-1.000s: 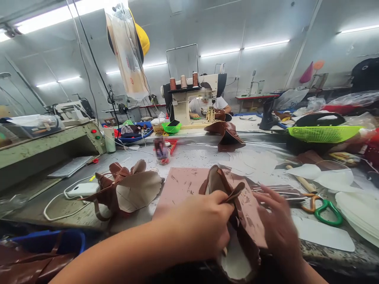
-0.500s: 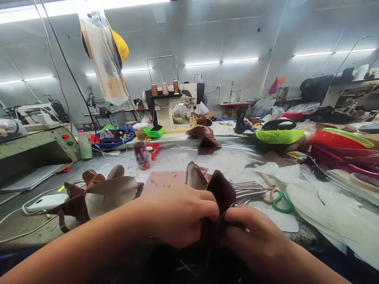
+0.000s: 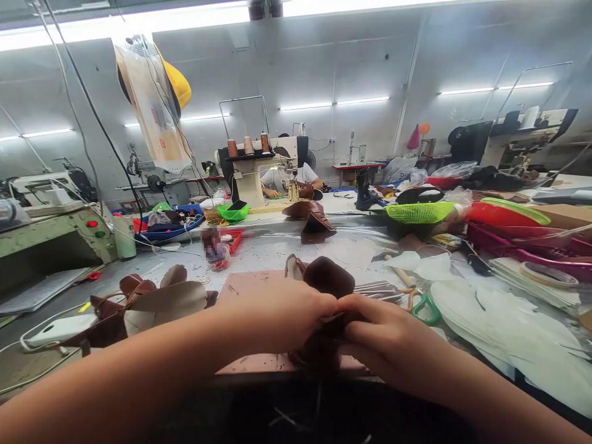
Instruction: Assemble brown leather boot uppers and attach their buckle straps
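Note:
Between my two hands is a brown leather shoe upper, its dark rounded flap standing up and a pale lining showing at its left. My left hand is closed on the edge nearest me, its fingertips meeting those of my right hand, which pinches the same edge. Much of the upper's lower part sits in shadow under my hands. Beneath it lies a pinkish-brown work board. More brown uppers with pale linings lie left of my left arm.
Green- and orange-handled scissors and pale cut sheets lie to the right. Another brown upper is farther back, before a sewing machine where a person sits. A lime-green basket stands back right; a white box-shaped device is left.
My hands have come together at the upper's near edge, with my right hand raised slightly. The flap has tipped away and turned broader to view. The whole view has shifted a little.

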